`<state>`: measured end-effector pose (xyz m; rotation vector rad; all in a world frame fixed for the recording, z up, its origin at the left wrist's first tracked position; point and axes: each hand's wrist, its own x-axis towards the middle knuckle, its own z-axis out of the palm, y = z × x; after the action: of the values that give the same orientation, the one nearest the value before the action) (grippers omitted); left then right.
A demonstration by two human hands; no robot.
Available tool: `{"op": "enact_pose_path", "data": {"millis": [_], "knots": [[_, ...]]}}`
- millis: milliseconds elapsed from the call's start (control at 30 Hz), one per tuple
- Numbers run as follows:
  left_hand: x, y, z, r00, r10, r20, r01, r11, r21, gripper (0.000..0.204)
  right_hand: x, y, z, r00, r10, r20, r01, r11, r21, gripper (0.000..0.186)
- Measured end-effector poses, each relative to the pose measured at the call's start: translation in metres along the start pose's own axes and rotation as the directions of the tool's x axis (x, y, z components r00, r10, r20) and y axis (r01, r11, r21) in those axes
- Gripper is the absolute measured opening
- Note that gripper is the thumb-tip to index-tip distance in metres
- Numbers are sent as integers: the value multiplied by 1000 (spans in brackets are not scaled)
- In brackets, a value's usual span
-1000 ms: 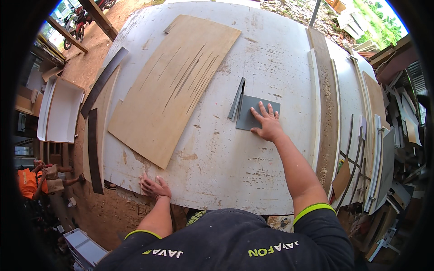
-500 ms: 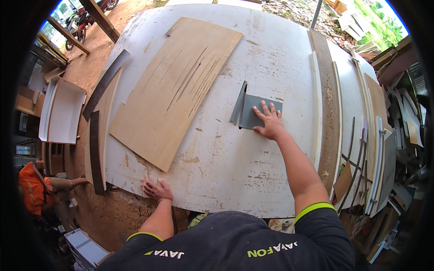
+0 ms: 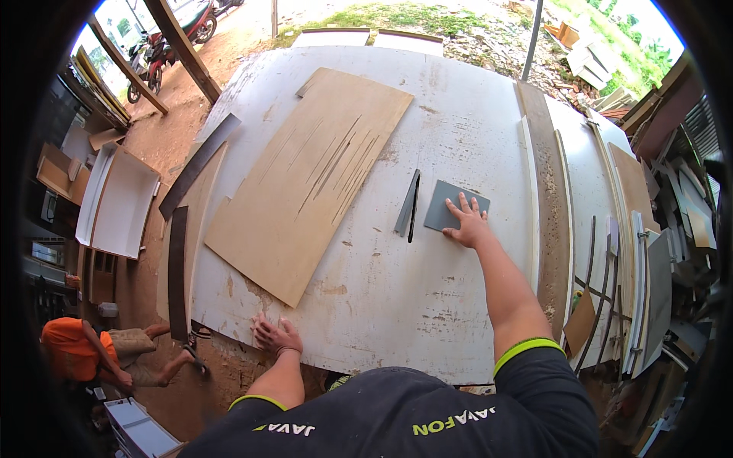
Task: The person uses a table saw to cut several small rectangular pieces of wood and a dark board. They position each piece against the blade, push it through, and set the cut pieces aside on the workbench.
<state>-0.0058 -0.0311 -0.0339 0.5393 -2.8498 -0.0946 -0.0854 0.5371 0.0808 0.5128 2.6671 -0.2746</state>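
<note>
My right hand (image 3: 467, 223) lies flat with spread fingers on a small grey square panel (image 3: 440, 208), on the white worktop (image 3: 382, 305). To the left of this panel, a narrow dark slot (image 3: 414, 217) runs through the worktop. A thin grey strip (image 3: 405, 206) lies along the slot's left side. My left hand (image 3: 276, 336) rests open on the near edge of the worktop, fingers spread. Close to it is the near corner of a large plywood sheet (image 3: 305, 198) with dark streaks.
Dark strips (image 3: 177, 275) lie along the worktop's left edge. A long brown board (image 3: 551, 198) runs down the right side, with more boards (image 3: 626, 183) beyond. A white drawer-like box (image 3: 122, 202) stands at left. Another person in orange (image 3: 72, 349) is low at left.
My right hand and the grey panel have shifted right, leaving a gap between panel and slot. My left hand stays at the near edge. The person in orange has changed posture, and the view has tilted.
</note>
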Motion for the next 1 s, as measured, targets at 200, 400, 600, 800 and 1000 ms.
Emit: {"op": "enact_pose_path", "data": {"millis": [200, 400, 600, 800, 1000], "knots": [[-1, 6, -9, 997, -47, 65, 49, 998, -35, 70, -69, 27, 30, 995, 102, -10, -101, 994, 40, 93], [0, 7, -6, 997, -61, 55, 63, 998, -22, 72, -168, 9, 81, 985, 172, -12, -171, 983, 66, 94], [1, 7, -3, 989, -98, 112, 95, 995, 31, 72, -241, -25, 119, 992, 123, -21, -121, 990, 79, 98], [3, 7, -4, 986, -101, 129, 99, 995, 23, 71, -260, -26, 115, 898, 406, -170, -385, 911, 148, 108], [2, 7, 0, 992, -91, 86, 92, 996, 2, 69, -245, -11, 95, 855, 518, 26, -519, 855, 4, 102]]}}
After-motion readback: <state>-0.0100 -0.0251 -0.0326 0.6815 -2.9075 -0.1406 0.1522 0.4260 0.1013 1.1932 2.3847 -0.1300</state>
